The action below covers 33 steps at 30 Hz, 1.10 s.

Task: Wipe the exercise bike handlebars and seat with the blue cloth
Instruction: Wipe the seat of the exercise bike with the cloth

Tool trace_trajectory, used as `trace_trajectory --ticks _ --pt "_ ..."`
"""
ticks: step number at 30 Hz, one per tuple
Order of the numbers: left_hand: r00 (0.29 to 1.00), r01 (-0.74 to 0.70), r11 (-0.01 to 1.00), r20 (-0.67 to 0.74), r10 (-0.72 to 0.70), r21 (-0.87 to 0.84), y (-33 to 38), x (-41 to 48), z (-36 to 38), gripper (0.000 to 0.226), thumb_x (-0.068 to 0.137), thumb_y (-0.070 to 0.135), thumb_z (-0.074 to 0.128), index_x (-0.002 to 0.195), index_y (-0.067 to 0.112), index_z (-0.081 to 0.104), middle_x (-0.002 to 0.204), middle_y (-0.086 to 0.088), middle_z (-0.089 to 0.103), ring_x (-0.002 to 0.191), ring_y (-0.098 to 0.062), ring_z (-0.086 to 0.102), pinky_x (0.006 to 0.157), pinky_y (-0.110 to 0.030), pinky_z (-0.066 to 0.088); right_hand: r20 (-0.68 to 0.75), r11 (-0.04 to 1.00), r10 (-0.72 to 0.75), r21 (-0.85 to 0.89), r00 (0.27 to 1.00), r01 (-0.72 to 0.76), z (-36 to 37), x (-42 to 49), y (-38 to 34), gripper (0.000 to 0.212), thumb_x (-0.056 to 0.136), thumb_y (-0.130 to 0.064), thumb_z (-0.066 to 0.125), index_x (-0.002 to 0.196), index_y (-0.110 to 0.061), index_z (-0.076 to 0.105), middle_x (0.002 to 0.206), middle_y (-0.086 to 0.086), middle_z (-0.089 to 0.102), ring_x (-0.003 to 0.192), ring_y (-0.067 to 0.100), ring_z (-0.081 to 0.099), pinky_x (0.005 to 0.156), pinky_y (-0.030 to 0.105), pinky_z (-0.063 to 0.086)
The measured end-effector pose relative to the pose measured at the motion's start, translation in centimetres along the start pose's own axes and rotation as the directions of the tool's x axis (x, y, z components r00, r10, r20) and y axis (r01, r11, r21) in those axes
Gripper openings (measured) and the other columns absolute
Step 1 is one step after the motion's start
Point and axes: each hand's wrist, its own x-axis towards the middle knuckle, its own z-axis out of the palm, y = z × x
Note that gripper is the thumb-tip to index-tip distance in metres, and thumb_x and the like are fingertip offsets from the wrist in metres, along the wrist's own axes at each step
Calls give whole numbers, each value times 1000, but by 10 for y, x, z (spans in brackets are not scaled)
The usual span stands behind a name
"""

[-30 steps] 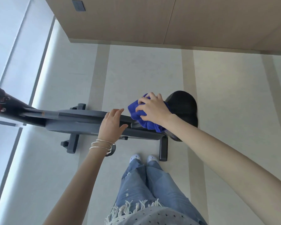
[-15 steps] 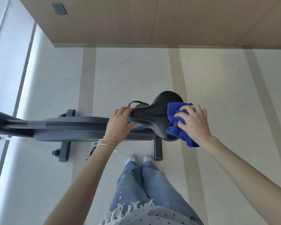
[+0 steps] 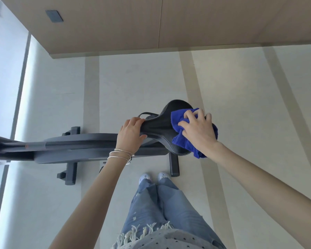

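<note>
The black bike seat [image 3: 160, 128] points its narrow nose to the left, above the grey exercise bike frame [image 3: 75, 148]. My left hand [image 3: 130, 134] grips the seat's nose, thumb underneath. A bunched blue cloth [image 3: 180, 139] lies over the wide rear of the seat. My right hand [image 3: 197, 129] presses down on it with fingers curled into the fabric. The handlebars are out of view past the left edge.
The bike's grey floor stabilisers [image 3: 70, 174] [image 3: 174, 165] stick out toward my feet [image 3: 153, 177]. A wooden wall panel [image 3: 151, 24] stands beyond the bike. A bright window strip [image 3: 5, 87] runs along the left. Pale floor surrounds the bike.
My right hand carried the cloth from the seat's nose to its wide rear end. My left hand moved from the frame onto the seat's nose and grips it.
</note>
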Motion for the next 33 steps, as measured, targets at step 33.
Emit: trace_trajectory --ticks 33 --pt "988 143 989 -65 -141 35 -9 -15 -10 55 85 24 65 134 13 43 136 -5 48 118 -29 48 100 -39 43 313 920 -390 159 866 358 -14 137 -8 28 88 -32 47 111 -37 63 119 -6 61 113 29 41 90 44 33"
